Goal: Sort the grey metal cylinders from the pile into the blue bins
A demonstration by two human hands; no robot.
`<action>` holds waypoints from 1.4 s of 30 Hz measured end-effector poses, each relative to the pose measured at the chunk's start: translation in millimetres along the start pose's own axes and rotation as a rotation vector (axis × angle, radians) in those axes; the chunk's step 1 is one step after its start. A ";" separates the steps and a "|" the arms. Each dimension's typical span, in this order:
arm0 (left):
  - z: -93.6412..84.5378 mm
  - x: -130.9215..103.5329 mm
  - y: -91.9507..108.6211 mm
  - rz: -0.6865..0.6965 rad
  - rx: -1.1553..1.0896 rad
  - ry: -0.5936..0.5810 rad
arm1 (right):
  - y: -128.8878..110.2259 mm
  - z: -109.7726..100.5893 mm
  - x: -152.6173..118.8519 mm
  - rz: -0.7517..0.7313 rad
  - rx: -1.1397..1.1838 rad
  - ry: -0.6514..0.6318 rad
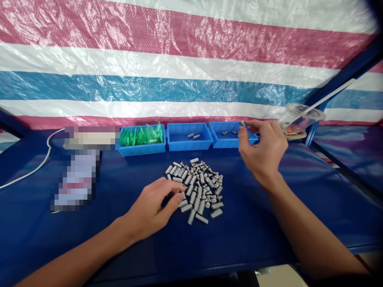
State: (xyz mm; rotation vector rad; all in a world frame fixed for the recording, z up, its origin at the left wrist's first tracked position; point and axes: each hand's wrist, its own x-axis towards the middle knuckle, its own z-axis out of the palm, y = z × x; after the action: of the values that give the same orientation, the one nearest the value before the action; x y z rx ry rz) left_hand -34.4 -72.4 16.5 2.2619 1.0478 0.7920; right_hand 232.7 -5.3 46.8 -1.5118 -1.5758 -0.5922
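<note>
My left hand (pixel 158 203) rests at the left edge of a pile of metal parts, thumb and forefinger nearly together. What lies between its fingertips, if anything, is hidden. The pile mixes long hexagonal coupling nuts (pixel 193 197) with short bolts (pixel 220 179). Over the right blue bin (pixel 221 142) is my right hand (pixel 265 149), pinching a small metal bolt (pixel 243 123) between thumb and fingers. A few bolts (pixel 224 133) lie inside that bin. Two coupling nuts (pixel 196 136) lie in the middle blue bin (pixel 189 146).
The left blue bin (pixel 142 150) holds green plastic packets (pixel 137 136). A clear tub (pixel 305 113) with colourful bits stands at the back right. At left are a blurred-out object (pixel 77 179) and a white cable (pixel 44 161). A striped plastic sheet (pixel 179 59) hangs behind the blue table (pixel 233 243).
</note>
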 end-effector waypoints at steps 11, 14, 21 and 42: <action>-0.1 2.4 0.8 0.072 0.053 0.033 | -53.8 12.1 -42.6 -0.469 0.191 -0.796; 0.5 2.0 0.0 0.073 0.058 0.016 | -53.7 12.2 -40.9 -0.384 0.273 -0.760; 0.4 2.7 -7.8 0.197 0.340 0.243 | -81.0 -12.9 -42.2 0.197 0.855 -0.742; -5.8 4.7 1.1 -0.138 -0.123 0.059 | -88.2 -12.1 -65.5 -0.172 0.887 -0.613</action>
State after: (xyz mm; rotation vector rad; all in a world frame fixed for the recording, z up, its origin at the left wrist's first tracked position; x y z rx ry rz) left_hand -35.3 -68.1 22.6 2.0513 1.1365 0.8449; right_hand 144.6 -65.7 18.4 -0.8914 -2.0393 0.5146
